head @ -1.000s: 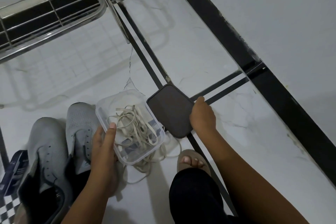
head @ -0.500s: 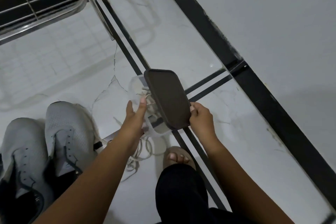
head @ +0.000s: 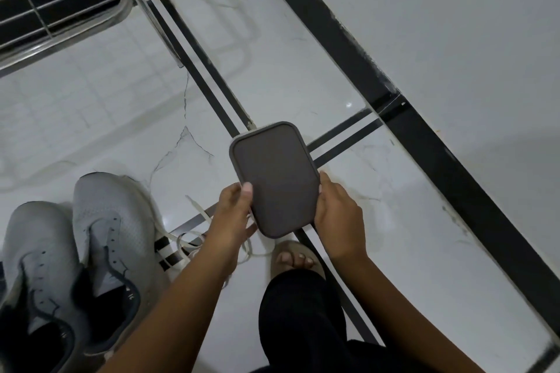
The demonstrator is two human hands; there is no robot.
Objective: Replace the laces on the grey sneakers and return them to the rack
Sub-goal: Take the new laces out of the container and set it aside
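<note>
1. Head view: both hands hold a container topped by a dark grey lid [head: 274,180], above the white tiled floor [head: 303,48]. Only a thin pale edge of the container shows along the lid's far rim; what is inside is hidden.
2. The left hand [head: 235,215] grips the lid's near-left edge, thumb lying on the top surface and fingers curled beneath.
3. The right hand [head: 338,216] grips the right edge, its fingers [head: 321,182] curled round the rim.
4. The two grey sneakers [head: 103,239] stand side by side on the floor at the lower left, toes pointing away from the person, well apart from the container. Their eyelets show as empty dots, with no lace threaded through.
5. Loose pale laces [head: 194,244] lie on the floor between the sneakers and the left wrist, looping under the forearm.
6. A metal rack [head: 66,21] with wire bars stands at the upper left, apart from the sneakers.
7. A sandalled foot [head: 295,257] rests on the floor just below the container, and a black-clad knee [head: 298,315] sits nearer the camera.
</note>
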